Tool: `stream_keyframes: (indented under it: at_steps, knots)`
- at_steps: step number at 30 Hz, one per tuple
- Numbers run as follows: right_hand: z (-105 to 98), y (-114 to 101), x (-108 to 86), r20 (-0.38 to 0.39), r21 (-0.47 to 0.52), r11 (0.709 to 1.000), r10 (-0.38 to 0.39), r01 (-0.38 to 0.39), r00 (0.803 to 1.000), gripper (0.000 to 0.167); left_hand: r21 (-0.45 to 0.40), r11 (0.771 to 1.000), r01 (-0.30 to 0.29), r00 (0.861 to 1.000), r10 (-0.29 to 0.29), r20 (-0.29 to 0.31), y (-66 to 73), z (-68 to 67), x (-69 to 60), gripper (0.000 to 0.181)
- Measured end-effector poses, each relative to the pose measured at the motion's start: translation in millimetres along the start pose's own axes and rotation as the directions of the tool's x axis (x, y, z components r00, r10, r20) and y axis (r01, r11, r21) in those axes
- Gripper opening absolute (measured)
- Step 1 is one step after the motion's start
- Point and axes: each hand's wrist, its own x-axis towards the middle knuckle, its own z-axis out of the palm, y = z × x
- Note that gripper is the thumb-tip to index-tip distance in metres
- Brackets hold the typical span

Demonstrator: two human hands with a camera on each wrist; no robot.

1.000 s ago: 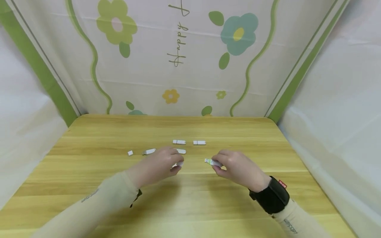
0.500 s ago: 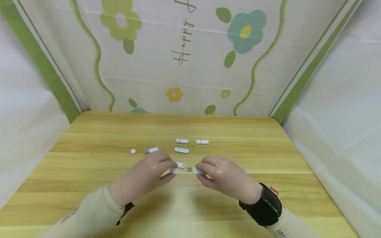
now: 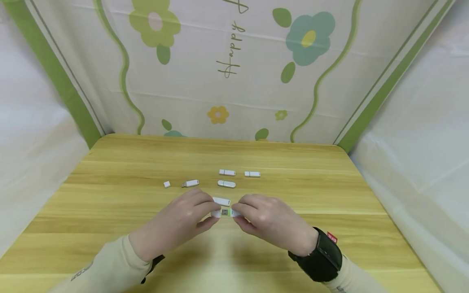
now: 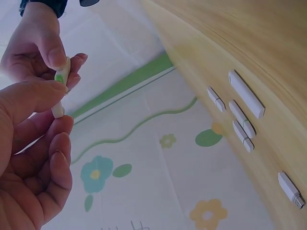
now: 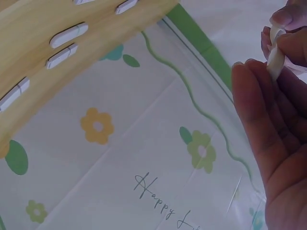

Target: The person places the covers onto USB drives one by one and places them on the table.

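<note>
In the head view, my left hand (image 3: 179,215) pinches a small white cap (image 3: 216,213) between thumb and fingers. Facing it, my right hand (image 3: 275,221) pinches a white USB stick (image 3: 234,212) with a green band. Its metal plug points left at the cap, almost against it; I cannot tell whether the tip is inside. The left wrist view shows the cap (image 4: 58,111) and stick (image 4: 62,74) in line, thumbs partly covering them. In the right wrist view, fingers of my right hand (image 5: 283,115) hide much of the stick (image 5: 275,64).
Just behind the fingertips lies a white USB stick (image 3: 222,201), partly hidden. Farther back are capped sticks (image 3: 227,172), (image 3: 252,174) and a rounded one (image 3: 226,184). To the left lie an uncapped stick (image 3: 191,183) and a loose cap (image 3: 167,184). A printed curtain stands behind the wooden table (image 3: 293,162).
My right hand has moved left with the USB stick, closing the gap to the cap. My left hand has come nearer with the cap, uncovering more of the sticks behind.
</note>
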Motion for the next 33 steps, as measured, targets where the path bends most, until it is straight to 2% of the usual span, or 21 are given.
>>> stream_keyframes:
  at_steps: [5, 14, 21, 33]
  knots:
    - [0, -3, 3.4, 0.009, -0.008, 1.0, -0.003, 0.003, 1.0, 0.023, 0.004, 1.0, 0.009, 1.0, -0.009, 0.003, 1.3, -2.3, -2.4, 0.028]
    - [2, -8, 7.0, 0.015, -0.001, 1.0, 0.001, -0.001, 1.0, 0.021, 0.011, 1.0, -0.019, 1.0, 0.019, -0.013, 3.7, -1.3, -2.0, 0.026]
    - [4, -11, 7.1, 0.022, -0.01, 1.0, 0.023, -0.023, 0.999, 0.025, 0.014, 1.0, -0.013, 1.0, 0.014, -0.006, 6.8, -2.3, -2.1, 0.029]
    - [2, -13, 7.0, -0.021, -0.075, 0.997, 0.019, -0.021, 1.0, 0.024, 0.005, 1.0, 0.006, 1.0, -0.006, -0.017, 7.0, -1.5, 0.6, 0.028]
